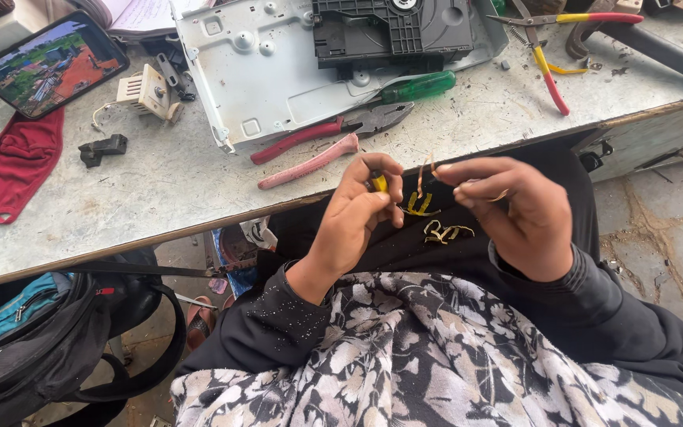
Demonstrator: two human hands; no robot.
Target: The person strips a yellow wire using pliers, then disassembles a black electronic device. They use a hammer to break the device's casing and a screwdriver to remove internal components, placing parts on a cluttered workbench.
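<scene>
Mid-strip, over the lap below the surface [199, 182]: left hand [353, 217] pinched shut on the yellow wire [379, 183], right hand [515, 209] pinching its bared copper strands [424, 170]. Probably next: steady pull, firm grip, no snapped strands.

phone screen [47, 62] | top-left on bench | rect, tilted | lit, green/red scene

A worn grey desk [160, 190] carries scattered repair clutter. Red-handled pliers [333, 134] lie near its front edge, beside a green-handled screwdriver [416, 85]. Behind them sits an opened metal disc-drive chassis [262, 71]. At far left lie a red face mask [17, 162] and a smartphone [45, 63] with a lit screen. A black backpack [41, 348] rests below the desk.
</scene>
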